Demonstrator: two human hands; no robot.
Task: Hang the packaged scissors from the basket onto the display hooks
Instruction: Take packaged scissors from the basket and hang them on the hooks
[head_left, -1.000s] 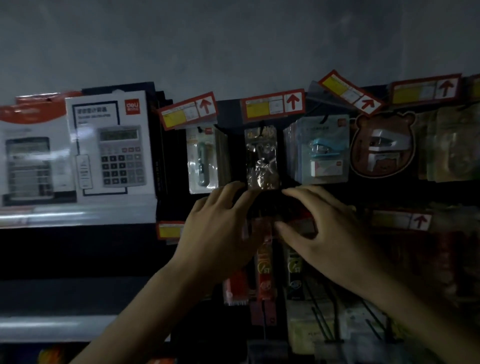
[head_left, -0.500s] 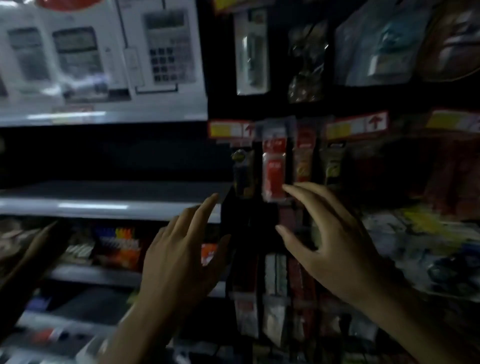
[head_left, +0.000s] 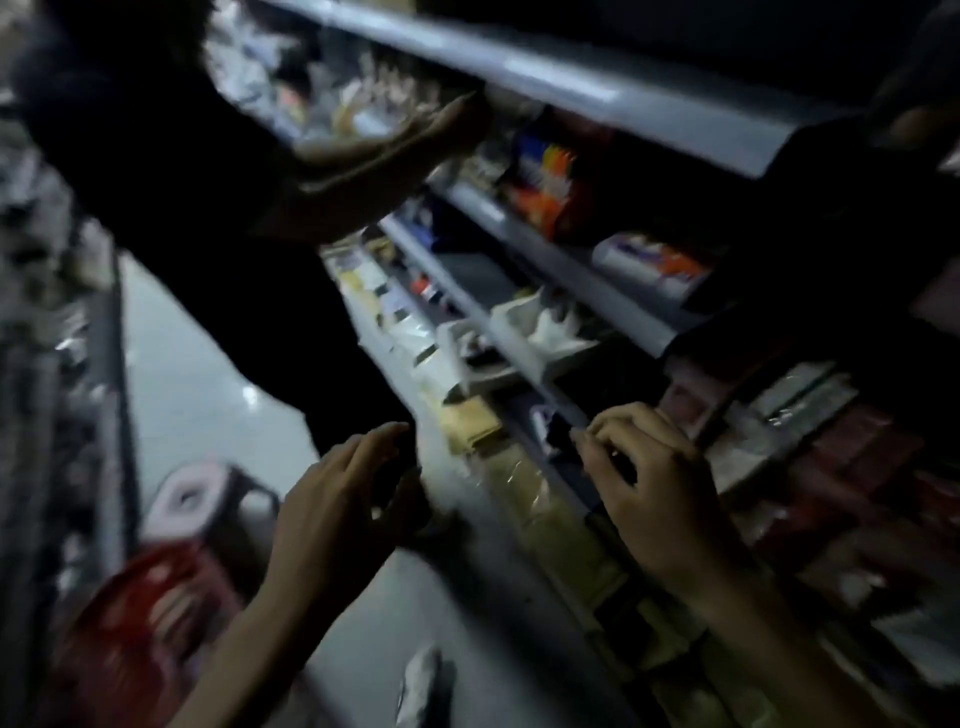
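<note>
I see the red basket (head_left: 140, 618) low at left, contents too blurred to name, down-left of my left hand (head_left: 343, 509), spread empty and nearer; my right hand (head_left: 654, 488) curls by the shelf rail (head_left: 467, 308), grasp I cannot tell.

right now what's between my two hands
In the head view, tan wrapped packets on the low shelf lie between the left hand and right hand; blur hides finer detail.

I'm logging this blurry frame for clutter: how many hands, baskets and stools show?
Hands: 3 (left hand, right hand, another person's hand)
Red basket: 1
Stool: 1
Total: 5
</note>
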